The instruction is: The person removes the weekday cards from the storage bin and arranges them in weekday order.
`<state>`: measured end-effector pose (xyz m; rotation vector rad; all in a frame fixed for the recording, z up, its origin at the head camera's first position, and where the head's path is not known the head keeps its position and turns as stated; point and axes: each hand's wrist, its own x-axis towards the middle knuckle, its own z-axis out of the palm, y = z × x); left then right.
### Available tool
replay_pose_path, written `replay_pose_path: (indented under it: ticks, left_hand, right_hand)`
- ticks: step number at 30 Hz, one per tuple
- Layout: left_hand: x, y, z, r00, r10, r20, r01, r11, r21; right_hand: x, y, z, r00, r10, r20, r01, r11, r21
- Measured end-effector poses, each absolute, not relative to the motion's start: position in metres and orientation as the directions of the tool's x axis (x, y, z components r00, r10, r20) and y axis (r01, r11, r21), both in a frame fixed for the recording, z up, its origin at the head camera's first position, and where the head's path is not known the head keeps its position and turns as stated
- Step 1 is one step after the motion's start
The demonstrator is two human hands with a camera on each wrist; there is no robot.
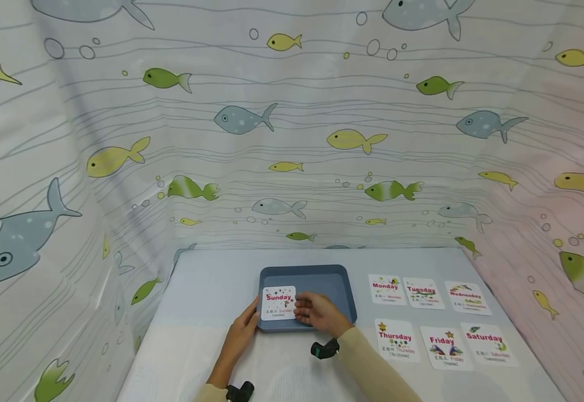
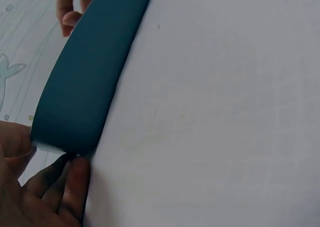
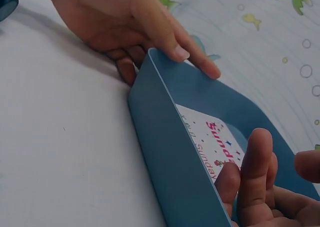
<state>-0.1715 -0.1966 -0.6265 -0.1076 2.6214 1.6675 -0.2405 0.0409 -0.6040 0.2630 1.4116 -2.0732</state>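
Observation:
A blue-grey tray (image 1: 322,282) stands on the table. My left hand (image 1: 243,329) grips its left front corner; in the right wrist view that hand (image 3: 125,24) has its thumb over the rim and other fingers curled against the outer wall. A white "Sunday" card (image 1: 278,310) lies flat in the tray's left part, face up. Over the tray, my right hand (image 1: 322,312) has its fingertips right at the card's right edge. From the right wrist, those fingers (image 3: 256,162) look loosely bent, with the thumb apart from them.
Right of the tray, several day cards lie in two rows: Monday (image 1: 386,290), Tuesday (image 1: 424,294) and Wednesday (image 1: 468,297) behind, Thursday (image 1: 396,341), Friday (image 1: 445,349) and Saturday (image 1: 488,345) in front. A fish-patterned curtain (image 1: 312,178) surrounds the table.

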Motion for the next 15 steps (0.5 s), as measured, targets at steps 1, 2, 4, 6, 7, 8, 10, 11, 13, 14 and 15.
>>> replay_pose_path:
  ticks: [1, 2, 4, 6, 7, 8, 10, 11, 13, 14, 15]
  left_hand:
    - [-0.1718, -0.1974, -0.6259, -0.997, -0.041, -0.063, -0.075, 0.423, 0.903]
    - [-0.1722, -0.1981, -0.6254, -0.997, -0.042, -0.063, -0.075, 0.423, 0.903]
    - [-0.1728, -0.1993, -0.6243, -0.997, -0.044, -0.062, -0.074, 0.425, 0.902]
    - [-0.1728, -0.2, -0.6237, -0.997, -0.053, -0.059, -0.076, 0.427, 0.901]
    - [-0.1726, -0.2002, -0.6236, -0.996, -0.06, -0.059, -0.08, 0.426, 0.901]
    - [-0.1723, -0.2002, -0.6235, -0.996, -0.067, -0.059, -0.082, 0.424, 0.902]
    - [-0.1709, -0.1998, -0.624, -0.996, -0.064, -0.063, -0.084, 0.426, 0.901]
    - [-0.1702, -0.1993, -0.6243, -0.996, -0.059, -0.066, -0.084, 0.427, 0.9]
    - [-0.1694, -0.1991, -0.6249, -0.996, -0.049, -0.071, -0.086, 0.434, 0.897]
    - [-0.1691, -0.1993, -0.6248, -0.996, -0.047, -0.07, -0.084, 0.435, 0.896]
    - [-0.1692, -0.1997, -0.6246, -0.997, -0.047, -0.068, -0.081, 0.439, 0.895]
  right_hand:
    - [-0.2413, 0.04, -0.6033, -0.793, -0.372, -0.483, 0.587, -0.25, -0.77]
    - [-0.2418, 0.0391, -0.6026, -0.793, -0.373, -0.482, 0.586, -0.251, -0.771]
    - [-0.2424, 0.0371, -0.6013, -0.798, -0.371, -0.476, 0.581, -0.258, -0.772]
    - [-0.2423, 0.0351, -0.6003, -0.794, -0.377, -0.477, 0.585, -0.261, -0.768]
    - [-0.2419, 0.0342, -0.6, -0.789, -0.386, -0.478, 0.591, -0.26, -0.764]
    - [-0.2411, 0.0334, -0.5998, -0.788, -0.395, -0.472, 0.589, -0.261, -0.765]
    - [-0.2391, 0.0328, -0.6, -0.783, -0.396, -0.48, 0.597, -0.259, -0.759]
    - [-0.2379, 0.0331, -0.6, -0.784, -0.389, -0.484, 0.597, -0.257, -0.76]
    - [-0.236, 0.0348, -0.6003, -0.795, -0.359, -0.488, 0.587, -0.256, -0.768]
    - [-0.2357, 0.036, -0.6, -0.804, -0.341, -0.487, 0.578, -0.257, -0.775]
    - [-0.236, 0.0373, -0.5998, -0.809, -0.327, -0.488, 0.573, -0.255, -0.779]
